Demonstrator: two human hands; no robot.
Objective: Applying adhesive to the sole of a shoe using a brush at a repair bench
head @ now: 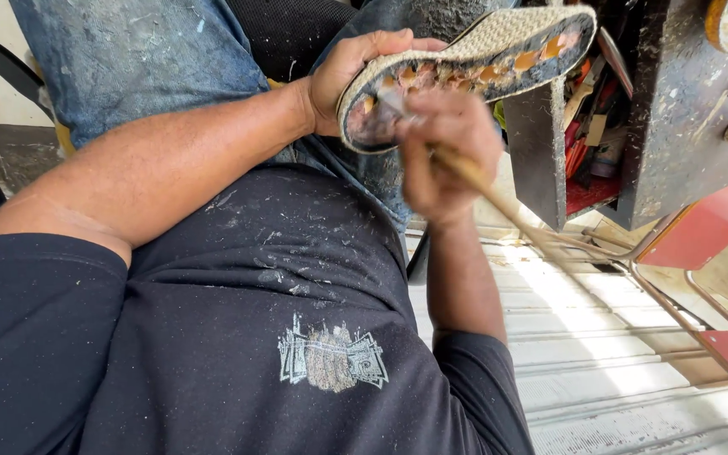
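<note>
pale floorboards below; left hand (355,76) grips a shoe sole (465,72), right hand (444,152) closed around a brush (482,185) touching it.

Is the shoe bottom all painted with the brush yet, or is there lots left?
Only the heel end of the shoe sole looks wet and smeared. The left hand grips that end, while the right hand works a wooden-handled brush there. The orange-patterned stretch toward the toe looks dry and uncoated. So it is barely begun, I think.
</note>
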